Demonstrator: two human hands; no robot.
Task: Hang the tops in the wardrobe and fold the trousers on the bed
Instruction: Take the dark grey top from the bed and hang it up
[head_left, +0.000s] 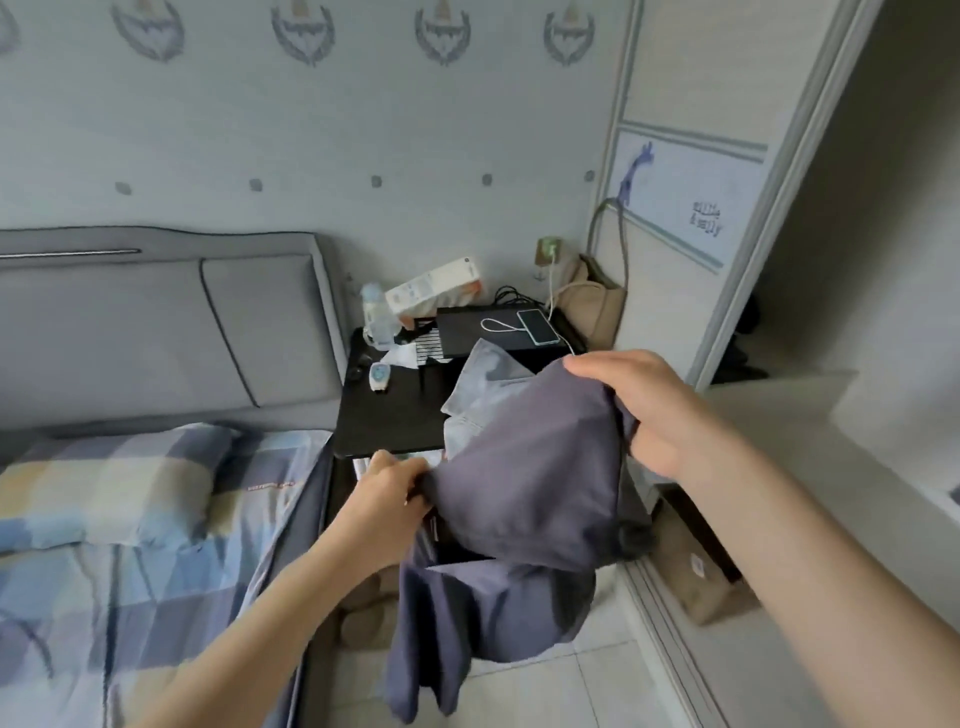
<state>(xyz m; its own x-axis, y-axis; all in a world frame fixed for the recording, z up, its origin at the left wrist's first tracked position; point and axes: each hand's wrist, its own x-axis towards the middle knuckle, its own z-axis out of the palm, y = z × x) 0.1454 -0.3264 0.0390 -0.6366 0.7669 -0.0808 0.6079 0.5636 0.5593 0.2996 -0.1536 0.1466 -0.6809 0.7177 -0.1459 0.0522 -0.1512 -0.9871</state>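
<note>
Head view: the left hand (387, 486) pinches the left edge of a dark grey garment (524, 493); the right hand (641, 410) grips its upper right edge. The garment hangs between the bed (130, 519) and the wardrobe (727, 260), before the black bedside table (384, 421).

dark grey-blue top (519, 488) — bunched, held aloft | pale collar upward, hem hanging
</note>
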